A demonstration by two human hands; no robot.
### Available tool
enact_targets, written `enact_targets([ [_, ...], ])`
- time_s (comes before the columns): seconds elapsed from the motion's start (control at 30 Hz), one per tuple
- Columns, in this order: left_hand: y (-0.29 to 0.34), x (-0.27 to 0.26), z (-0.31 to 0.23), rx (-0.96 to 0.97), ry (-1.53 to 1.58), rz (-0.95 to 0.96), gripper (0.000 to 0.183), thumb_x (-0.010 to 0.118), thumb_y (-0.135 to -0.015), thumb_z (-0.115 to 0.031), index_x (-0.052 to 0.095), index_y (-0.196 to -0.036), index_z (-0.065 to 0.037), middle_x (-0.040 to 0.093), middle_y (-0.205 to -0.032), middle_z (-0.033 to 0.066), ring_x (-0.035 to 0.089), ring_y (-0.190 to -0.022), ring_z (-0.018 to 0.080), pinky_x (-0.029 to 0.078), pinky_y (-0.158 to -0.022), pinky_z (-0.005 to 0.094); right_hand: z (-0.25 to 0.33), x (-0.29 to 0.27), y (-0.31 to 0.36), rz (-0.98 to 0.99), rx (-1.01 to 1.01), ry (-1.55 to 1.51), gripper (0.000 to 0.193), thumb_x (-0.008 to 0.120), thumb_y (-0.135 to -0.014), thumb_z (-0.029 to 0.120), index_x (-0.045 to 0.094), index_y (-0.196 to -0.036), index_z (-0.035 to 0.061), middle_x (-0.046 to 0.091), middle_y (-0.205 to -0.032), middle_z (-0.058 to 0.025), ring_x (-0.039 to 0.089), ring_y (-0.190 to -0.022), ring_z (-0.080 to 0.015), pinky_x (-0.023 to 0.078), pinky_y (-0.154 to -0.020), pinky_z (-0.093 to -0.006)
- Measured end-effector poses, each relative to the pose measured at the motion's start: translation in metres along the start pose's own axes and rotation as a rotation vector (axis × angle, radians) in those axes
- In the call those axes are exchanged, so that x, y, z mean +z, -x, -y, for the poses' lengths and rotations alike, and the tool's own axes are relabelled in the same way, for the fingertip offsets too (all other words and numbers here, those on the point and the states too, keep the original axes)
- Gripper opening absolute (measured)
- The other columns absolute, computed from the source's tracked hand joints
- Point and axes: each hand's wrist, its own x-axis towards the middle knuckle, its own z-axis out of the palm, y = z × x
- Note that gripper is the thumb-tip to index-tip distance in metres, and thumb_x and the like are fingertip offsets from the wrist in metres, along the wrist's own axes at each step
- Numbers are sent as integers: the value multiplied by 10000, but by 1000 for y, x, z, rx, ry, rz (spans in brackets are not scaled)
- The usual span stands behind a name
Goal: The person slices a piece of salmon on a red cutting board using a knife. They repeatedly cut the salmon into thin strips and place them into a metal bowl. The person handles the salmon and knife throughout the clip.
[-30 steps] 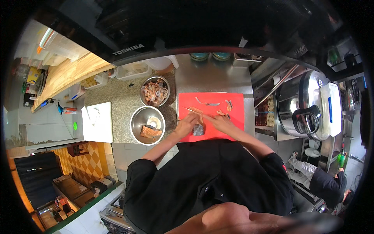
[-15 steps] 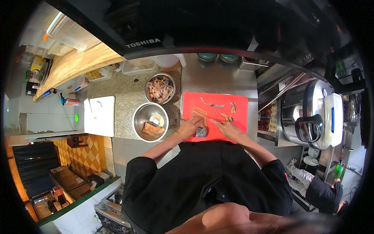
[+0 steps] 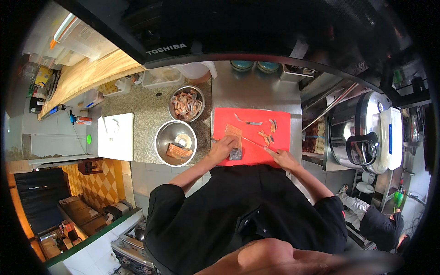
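Note:
A salmon piece (image 3: 233,130) lies on the red cutting board (image 3: 284,121), pink flesh at its far end and dark silvery skin at its near end. My left hand (image 3: 223,147) is closed over its left side, fingers bent and pressed onto it. In my right hand (image 3: 284,159), near the board's right front edge, is the handle of a knife (image 3: 256,144). Its thin blade points up and left, the tip beside the salmon. Several trimmed skin strips (image 3: 248,121) and scraps (image 3: 266,136) are scattered over the far and right parts of the board.
Left of the board stand a metal bowl (image 3: 157,149) holding salmon and another bowl (image 3: 171,98) of fish trimmings. A white cutting board (image 3: 123,149) lies farther left. A black appliance (image 3: 256,32) overhangs the far side; a large cooker (image 3: 346,126) stands right. Another person (image 3: 378,224) is at far right.
My right hand has moved right and slightly toward me, drawing the knife back from the salmon. My left hand stays on the piece.

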Motion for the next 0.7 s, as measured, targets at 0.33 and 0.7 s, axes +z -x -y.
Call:
enact_targets([
  [0.33, 10, 1, -5, 50, -28, -9, 424, 677, -831, -34, 700, -1254, -45, 654, -1283, 84, 643, -1189, 273, 589, -935, 371, 47, 11, -73, -78, -139, -32, 672, 564, -970, 67, 455, -1606, 253, 620, -851, -216, 667, -647, -391, 549, -610, -506],
  [0.7, 14, 9, -5, 17, 8, -62, 369, 672, -868, -42, 702, -1236, -34, 650, -1291, 82, 645, -1183, 278, 592, -931, 378, 43, 8, -54, 1, -57, 39, 747, 560, -950, 67, 382, -1640, 291, 651, -924, -213, 697, -735, -414, 586, -682, -528],
])
